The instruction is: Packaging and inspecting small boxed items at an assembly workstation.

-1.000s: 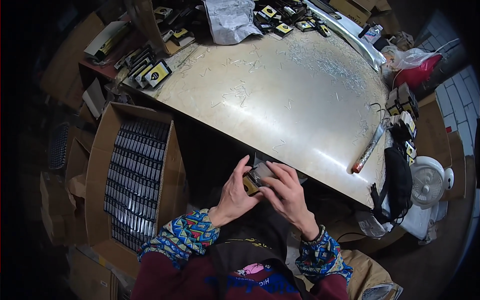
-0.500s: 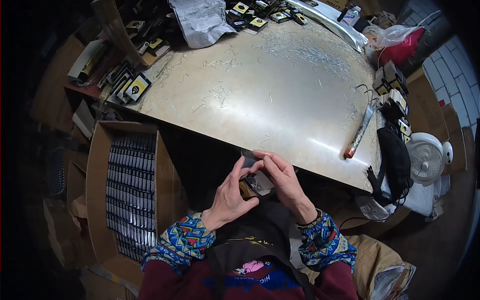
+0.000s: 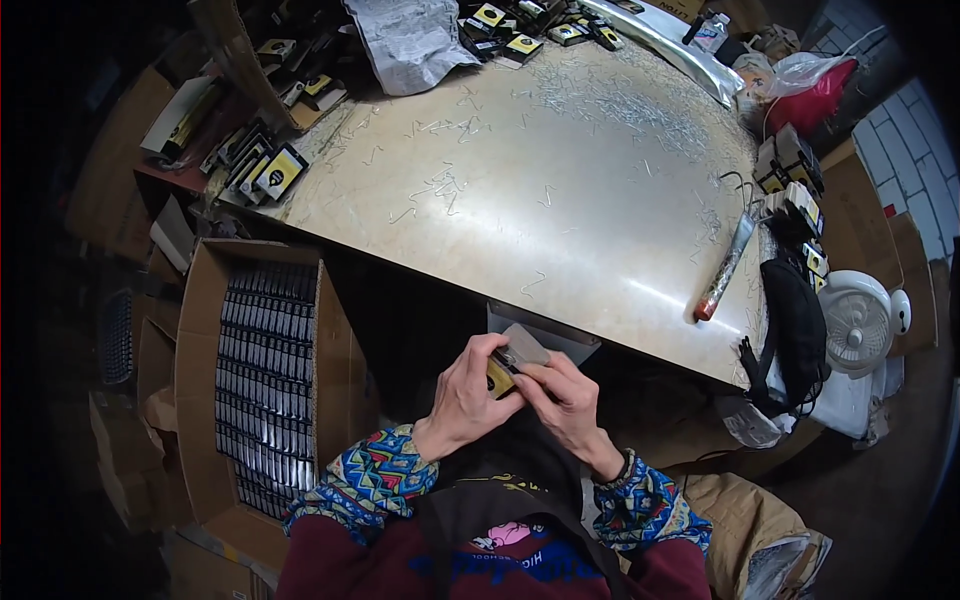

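Note:
In front of my lap, a small black-and-yellow box is held between both hands. A grey flap stands up at its far end. My left hand wraps the box's left side, with fingers at the base of the flap and the thumb toward the near side. My right hand pinches the box's right edge near the flap, fingers bent. What lies inside the box is hidden by my fingers. Beyond my hands, loose bent wire pieces are scattered over the worktable.
At left stands an open carton packed with rows of dark boxes. A red-ended metal tool with curved prongs lies at the table's right. More wire pieces, crumpled paper, a black bag and a white fan are around.
My right hand has moved down and closed in on the box's edge. The light box interior seen before is now covered, and the flap shows more plainly. A drawer-like ledge shows under the table.

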